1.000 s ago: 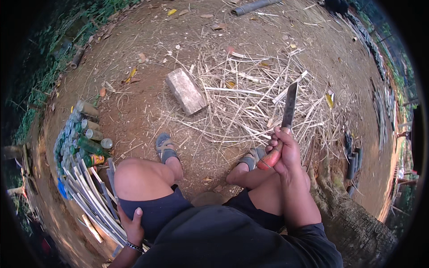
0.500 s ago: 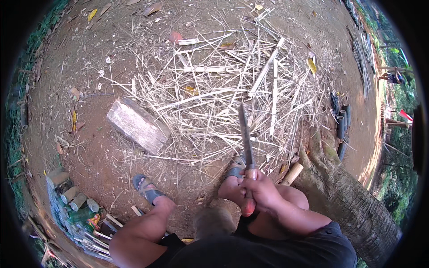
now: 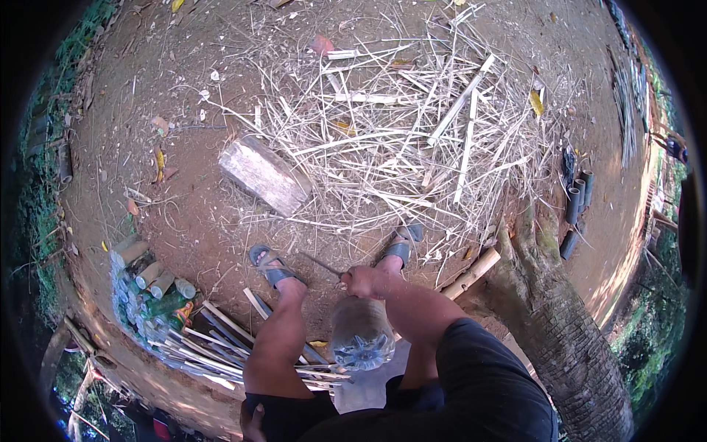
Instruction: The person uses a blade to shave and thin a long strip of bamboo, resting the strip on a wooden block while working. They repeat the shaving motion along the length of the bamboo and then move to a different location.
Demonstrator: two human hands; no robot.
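My right hand (image 3: 359, 281) is closed around the handle of a long knife, held low between my legs. The knife's blade (image 3: 318, 262) points left and slightly away, over the bare dirt between my sandalled feet. Just below that hand stands a large clear plastic jug (image 3: 361, 331), its ridged end towards me; whether the hand touches it I cannot tell. At the lower edge my left hand (image 3: 252, 422) shows in part beside my left thigh, dim, with its fingers mostly hidden.
A wooden block (image 3: 266, 177) lies ahead, beside a wide heap of bamboo shavings (image 3: 398, 140). Cut strips (image 3: 213, 352) and a clear bag of bottles and bamboo pieces (image 3: 140, 295) are at left. A tree root (image 3: 545, 317), a bamboo piece (image 3: 471, 272) and dark tubes (image 3: 573, 205) are at right.
My right hand has moved down and left with the knife, whose blade has swung from pointing ahead to pointing left. The view has shifted; the jug and my left hand now show more.
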